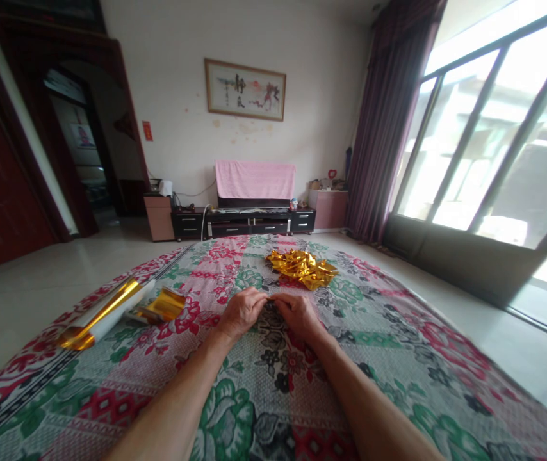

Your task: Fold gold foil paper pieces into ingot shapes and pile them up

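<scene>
My left hand (243,312) and my right hand (298,314) meet over the middle of the patterned cloth (235,410), fingers closed and fingertips almost touching. Whatever they pinch between them is too small and too hidden to name. Just beyond my right hand lies a crumpled heap of shiny gold foil (302,266). To the left of my left hand rests a loose, curled piece of gold foil (171,304). Beside that, a roll of gold foil (105,314) with a whitish side showing lies at a slant.
The floral cloth covers a wide surface with a rounded far edge. Past it stand a low black cabinet (249,224) and a pink cloth (255,179) draped over something. Purple curtains (374,128) and large windows (504,141) are on the right, a doorway (86,141) on the left.
</scene>
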`<state>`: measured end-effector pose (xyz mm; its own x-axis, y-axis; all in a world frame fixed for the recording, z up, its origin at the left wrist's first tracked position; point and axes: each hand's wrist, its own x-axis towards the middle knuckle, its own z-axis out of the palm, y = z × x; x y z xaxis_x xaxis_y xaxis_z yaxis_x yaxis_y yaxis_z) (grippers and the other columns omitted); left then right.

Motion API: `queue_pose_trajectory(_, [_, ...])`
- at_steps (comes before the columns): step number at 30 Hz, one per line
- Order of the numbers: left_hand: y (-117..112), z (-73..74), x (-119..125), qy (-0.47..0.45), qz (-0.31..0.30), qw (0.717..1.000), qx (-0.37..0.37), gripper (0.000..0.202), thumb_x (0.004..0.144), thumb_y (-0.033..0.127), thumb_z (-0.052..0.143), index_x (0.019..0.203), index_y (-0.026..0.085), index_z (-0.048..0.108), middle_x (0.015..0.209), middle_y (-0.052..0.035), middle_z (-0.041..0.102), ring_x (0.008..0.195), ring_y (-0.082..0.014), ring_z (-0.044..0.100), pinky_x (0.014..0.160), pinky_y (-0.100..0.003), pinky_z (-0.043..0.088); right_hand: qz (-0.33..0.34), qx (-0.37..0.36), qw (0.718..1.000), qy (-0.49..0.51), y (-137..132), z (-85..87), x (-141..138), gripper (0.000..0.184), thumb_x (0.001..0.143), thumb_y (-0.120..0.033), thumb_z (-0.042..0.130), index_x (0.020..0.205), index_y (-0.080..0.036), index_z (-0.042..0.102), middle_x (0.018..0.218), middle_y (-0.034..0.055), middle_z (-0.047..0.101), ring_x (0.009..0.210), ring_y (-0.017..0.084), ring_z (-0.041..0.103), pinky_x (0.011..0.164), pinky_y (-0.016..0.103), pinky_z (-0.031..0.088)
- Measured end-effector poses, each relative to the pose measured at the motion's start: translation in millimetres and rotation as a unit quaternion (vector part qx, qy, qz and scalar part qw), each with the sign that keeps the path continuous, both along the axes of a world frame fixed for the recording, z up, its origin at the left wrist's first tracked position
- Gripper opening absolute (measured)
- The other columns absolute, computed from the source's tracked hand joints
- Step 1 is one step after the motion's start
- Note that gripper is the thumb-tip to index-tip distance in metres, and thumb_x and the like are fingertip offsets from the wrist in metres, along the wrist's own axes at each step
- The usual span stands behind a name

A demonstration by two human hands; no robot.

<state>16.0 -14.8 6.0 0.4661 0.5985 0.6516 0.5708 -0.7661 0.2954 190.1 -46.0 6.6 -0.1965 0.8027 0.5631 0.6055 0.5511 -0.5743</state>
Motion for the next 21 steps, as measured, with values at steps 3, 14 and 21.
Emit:
queue_pose_trajectory(3, [0.1,0.7,0.6,-0.022,0.008,1.000,-0.012,0.019,0.082,0.019,0.049,0.089,0.018,0.067,0.081,-0.0047,0.065,0.076,-0.0131,0.061,0.071,-0.023,0.046,-0.005,0.003,1.000,0.008,0.0,0.2,1.0,0.029,0.082,-0.018,0.043,0.097,-0.024,0.068,0.081,0.0005,0.069,0.073,0.014,0.062,0.068,0.023,0.045])
queue_pose_trajectory(14, [-5.1,8.7,-2.2,-0.119,0.022,0.983,-0.139,0.012,0.075,0.022,0.058,0.078,0.019,0.070,0.075,-0.0016,0.068,0.071,-0.0123,0.061,0.068,-0.021,0.045,-0.011,-0.005,1.000,0.017,-2.3,4.0,2.2,0.027,0.082,-0.019,0.041,0.085,-0.020,0.068,0.076,0.0001,0.068,0.069,0.013,0.060,0.065,0.021,0.042])
queue_pose_trajectory(21, [-3.5,7.9,-3.5,-0.136,0.002,0.965,-0.225,0.019,0.073,0.026,0.055,0.081,0.018,0.070,0.066,0.0000,0.067,0.062,-0.0115,0.058,0.057,-0.020,0.043,-0.012,-0.015,1.000,0.019,-0.3,3.5,2.7,0.025,0.081,-0.019,0.043,0.082,-0.020,0.068,0.073,-0.0005,0.066,0.066,0.012,0.059,0.062,0.020,0.042])
